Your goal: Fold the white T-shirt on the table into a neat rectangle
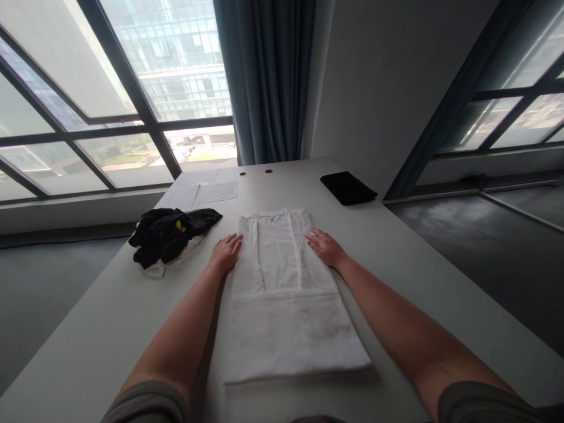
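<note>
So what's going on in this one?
A person stands at a long white table with a white garment laid flat in front of them, its sides folded in to make a narrow strip. The left hand lies flat at its left edge and the right hand at its right edge, both open. A crumpled pile of black clothes sits to the left, papers behind it, and a folded black item far right.
</note>
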The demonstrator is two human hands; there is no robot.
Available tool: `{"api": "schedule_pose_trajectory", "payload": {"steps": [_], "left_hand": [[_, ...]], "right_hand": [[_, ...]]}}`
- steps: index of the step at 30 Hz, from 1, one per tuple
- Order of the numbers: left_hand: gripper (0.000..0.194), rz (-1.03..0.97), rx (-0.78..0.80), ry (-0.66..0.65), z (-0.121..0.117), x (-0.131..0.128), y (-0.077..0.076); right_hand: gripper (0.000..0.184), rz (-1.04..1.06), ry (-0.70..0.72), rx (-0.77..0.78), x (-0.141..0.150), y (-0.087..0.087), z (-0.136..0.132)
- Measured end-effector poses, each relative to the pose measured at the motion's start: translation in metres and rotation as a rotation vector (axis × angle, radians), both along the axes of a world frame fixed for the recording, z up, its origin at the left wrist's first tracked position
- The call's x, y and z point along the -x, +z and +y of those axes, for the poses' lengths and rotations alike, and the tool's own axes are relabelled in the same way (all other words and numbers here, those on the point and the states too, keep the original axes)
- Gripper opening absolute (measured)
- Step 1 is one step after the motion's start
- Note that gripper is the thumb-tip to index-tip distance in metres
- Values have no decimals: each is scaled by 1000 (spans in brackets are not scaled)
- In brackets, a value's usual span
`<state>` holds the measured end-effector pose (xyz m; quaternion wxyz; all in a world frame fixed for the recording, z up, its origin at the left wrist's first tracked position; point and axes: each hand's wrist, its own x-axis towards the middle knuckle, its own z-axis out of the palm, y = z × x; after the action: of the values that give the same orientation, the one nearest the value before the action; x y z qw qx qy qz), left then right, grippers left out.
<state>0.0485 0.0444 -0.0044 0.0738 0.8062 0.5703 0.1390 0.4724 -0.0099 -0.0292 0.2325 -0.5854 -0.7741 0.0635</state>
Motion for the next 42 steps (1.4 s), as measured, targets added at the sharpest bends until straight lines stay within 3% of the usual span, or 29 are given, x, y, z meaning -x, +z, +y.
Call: {"api": "schedule_pose_trajectory", "payload": {"steps": [13,23,35,38,42], "left_hand": [[59,18,42,126,76,-30,6],[63,107,66,72,102,-31,-4],[62,118,104,71,101,-32,-2],[59,27,67,63,101,-29,-3],[57,-247,-18,11,97,-21,-3]], "right_hand": [[52,-71,-144,74,-2,-1,78],[52,-76,-162,90,-6,1,122],[51,-44,-194,128,-1,11,119],[50,47,-179,85,-3,14,114],[52,231,-147,0,-3,19,101]]}}
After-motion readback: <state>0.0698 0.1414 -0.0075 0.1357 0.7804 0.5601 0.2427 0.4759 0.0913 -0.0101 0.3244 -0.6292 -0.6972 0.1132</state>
